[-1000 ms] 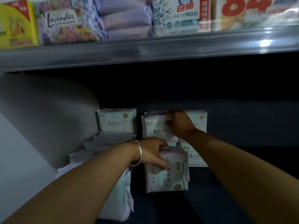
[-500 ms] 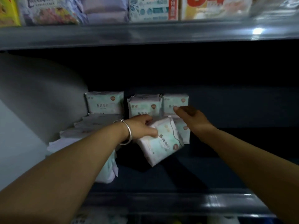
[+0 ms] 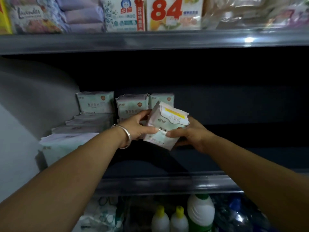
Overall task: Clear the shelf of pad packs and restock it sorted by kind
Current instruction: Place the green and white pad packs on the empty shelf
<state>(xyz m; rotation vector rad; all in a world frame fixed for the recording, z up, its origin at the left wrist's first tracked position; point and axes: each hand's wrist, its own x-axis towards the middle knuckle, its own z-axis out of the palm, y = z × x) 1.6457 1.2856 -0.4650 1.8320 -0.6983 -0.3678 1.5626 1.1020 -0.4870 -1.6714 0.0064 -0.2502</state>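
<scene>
**Neighbouring stock above and below**

On the upper shelf stand a Lavender pack (image 3: 31, 15), stacked lilac packs (image 3: 82, 15), a blue-and-white box (image 3: 123, 15) and a box marked 84 (image 3: 173, 14). Below, two yellow-capped bottles (image 3: 168, 218) stand beside a green-capped bottle (image 3: 200, 213).

Left hand (image 3: 139, 127), right hand (image 3: 189, 133) both gripping, forearms extended forward.

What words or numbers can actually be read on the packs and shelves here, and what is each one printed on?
"Lavender": floral pack, top shelf, left.
"白猫": white and blue pack, top shelf.
"84": pack with red digits, top shelf.
Pad pack held by the left hand and right hand: print too blurred to read.
Pad packs on the shelf: print too dim to read.
Bottles below: no readable labels.
</scene>
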